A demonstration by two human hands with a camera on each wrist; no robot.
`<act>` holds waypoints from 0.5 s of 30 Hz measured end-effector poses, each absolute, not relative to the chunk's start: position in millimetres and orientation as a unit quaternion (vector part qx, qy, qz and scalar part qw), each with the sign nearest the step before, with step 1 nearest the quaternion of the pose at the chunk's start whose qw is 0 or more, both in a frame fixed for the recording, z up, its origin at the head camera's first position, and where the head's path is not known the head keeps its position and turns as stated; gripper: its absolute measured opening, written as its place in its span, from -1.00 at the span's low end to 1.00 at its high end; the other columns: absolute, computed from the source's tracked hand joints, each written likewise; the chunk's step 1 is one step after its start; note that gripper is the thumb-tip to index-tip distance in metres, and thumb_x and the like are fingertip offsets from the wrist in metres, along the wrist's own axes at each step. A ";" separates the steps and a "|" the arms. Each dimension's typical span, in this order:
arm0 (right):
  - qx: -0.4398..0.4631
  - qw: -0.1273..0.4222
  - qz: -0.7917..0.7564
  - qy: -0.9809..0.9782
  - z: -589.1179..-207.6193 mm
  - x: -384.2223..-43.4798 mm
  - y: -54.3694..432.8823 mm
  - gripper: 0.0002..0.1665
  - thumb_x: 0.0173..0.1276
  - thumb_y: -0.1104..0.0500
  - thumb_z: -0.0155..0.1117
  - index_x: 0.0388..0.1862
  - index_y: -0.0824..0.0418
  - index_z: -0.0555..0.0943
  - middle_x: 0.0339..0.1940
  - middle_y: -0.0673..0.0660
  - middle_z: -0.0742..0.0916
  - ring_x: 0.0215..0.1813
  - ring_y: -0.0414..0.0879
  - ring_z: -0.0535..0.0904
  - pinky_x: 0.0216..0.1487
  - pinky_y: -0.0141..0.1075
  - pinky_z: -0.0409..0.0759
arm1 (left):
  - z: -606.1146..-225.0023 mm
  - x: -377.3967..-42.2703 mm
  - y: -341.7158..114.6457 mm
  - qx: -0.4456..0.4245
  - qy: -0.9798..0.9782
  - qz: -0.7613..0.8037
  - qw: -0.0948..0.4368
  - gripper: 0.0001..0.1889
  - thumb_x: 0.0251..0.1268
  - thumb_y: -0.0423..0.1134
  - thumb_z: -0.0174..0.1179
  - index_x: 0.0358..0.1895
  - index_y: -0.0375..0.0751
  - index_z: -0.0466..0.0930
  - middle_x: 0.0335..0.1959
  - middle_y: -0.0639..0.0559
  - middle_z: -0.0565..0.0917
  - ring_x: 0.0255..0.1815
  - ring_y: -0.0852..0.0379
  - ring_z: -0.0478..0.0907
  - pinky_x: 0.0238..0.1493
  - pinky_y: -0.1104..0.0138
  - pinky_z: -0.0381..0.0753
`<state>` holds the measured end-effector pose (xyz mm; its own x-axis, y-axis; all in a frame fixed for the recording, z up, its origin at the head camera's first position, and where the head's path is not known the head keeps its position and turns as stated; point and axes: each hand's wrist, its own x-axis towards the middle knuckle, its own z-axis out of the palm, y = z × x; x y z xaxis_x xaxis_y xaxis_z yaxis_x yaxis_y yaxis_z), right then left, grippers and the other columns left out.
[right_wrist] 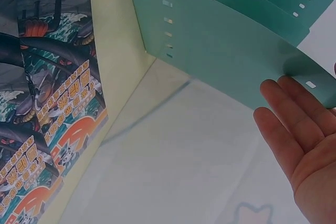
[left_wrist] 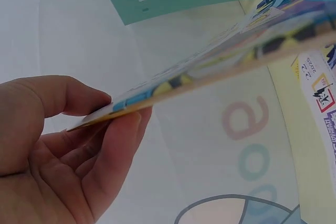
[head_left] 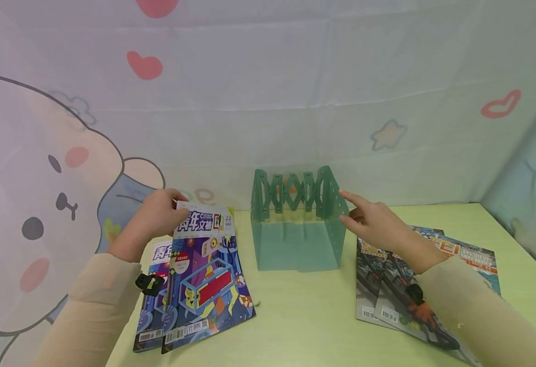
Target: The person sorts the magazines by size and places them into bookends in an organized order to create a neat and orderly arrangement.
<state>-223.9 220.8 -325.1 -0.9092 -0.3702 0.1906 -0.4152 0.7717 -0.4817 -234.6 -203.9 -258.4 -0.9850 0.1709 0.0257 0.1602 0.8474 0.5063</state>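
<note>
My left hand (head_left: 160, 216) pinches the top corner of a youth magazine (head_left: 213, 275) with a purple and blue cover. In the left wrist view, that magazine (left_wrist: 184, 85) appears edge-on between thumb and fingers. Its lower part overlaps another similar magazine (head_left: 146, 318) on the table. A green expandable bookend (head_left: 297, 250) stands at the middle, with a folding lattice at its back. My right hand (head_left: 380, 224) grips the edge of its right side panel. In the right wrist view, several fingers (right_wrist: 294, 124) lie against the panel's outer face (right_wrist: 220, 45); the thumb is mostly hidden.
Dark-covered magazines (head_left: 387, 290) lie fanned on the right of the table (head_left: 295, 326), partly under my right forearm. A blue-edged one (head_left: 476, 257) shows beneath them. Behind the table hangs a pale cloth (head_left: 286, 102) with cartoon prints.
</note>
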 end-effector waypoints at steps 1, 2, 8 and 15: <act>0.209 0.044 0.267 -0.940 -324.9 -224.3 220.8 -0.25 0.45 0.04 0.07 0.51 0.19 0.07 -0.04 0.28 0.72 -0.27 -0.08 0.70 -0.21 -0.12 0.60 | -257.1 -234.2 -203.2 0.086 0.961 0.264 0.010 -0.54 0.27 -0.28 -0.01 0.18 -0.50 0.38 -0.29 -0.31 0.66 -0.54 0.10 0.63 -0.53 0.26 0.64; 0.209 0.045 0.268 -0.939 -324.7 -224.6 220.8 -0.25 0.45 0.04 0.07 0.51 0.19 0.07 -0.04 0.29 0.72 -0.27 -0.08 0.70 -0.20 -0.12 0.61 | -256.1 -234.0 -202.6 0.087 0.960 0.266 0.010 -0.55 0.27 -0.28 -0.01 0.17 -0.50 0.38 -0.28 -0.31 0.66 -0.54 0.10 0.64 -0.52 0.26 0.65; 0.207 0.042 0.287 -0.935 -326.6 -223.4 220.1 -0.24 0.46 -0.04 0.03 0.52 0.17 0.06 0.00 0.30 0.70 -0.12 0.04 0.70 -0.13 -0.07 0.63 | -253.3 -230.0 -200.2 0.087 0.958 0.272 0.011 -0.57 0.28 -0.27 -0.02 0.14 -0.48 0.40 -0.22 -0.33 0.68 -0.49 0.09 0.66 -0.47 0.24 0.67; 0.202 0.044 0.291 -0.934 -327.6 -224.1 219.0 -0.26 0.47 0.00 0.02 0.52 0.16 0.06 0.00 0.30 0.71 -0.05 0.09 0.69 -0.10 -0.03 0.62 | -249.9 -224.2 -199.3 0.091 0.955 0.282 -0.005 -0.60 0.26 -0.30 -0.04 0.10 -0.48 0.44 -0.20 -0.36 0.68 -0.48 0.07 0.64 -0.51 0.27 0.64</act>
<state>-224.1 219.0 -327.6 -0.9143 -0.3523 0.2000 -0.4036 0.7487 -0.5258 -224.2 -199.3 -249.9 -0.9835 0.1704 0.0604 0.1758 0.8246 0.5376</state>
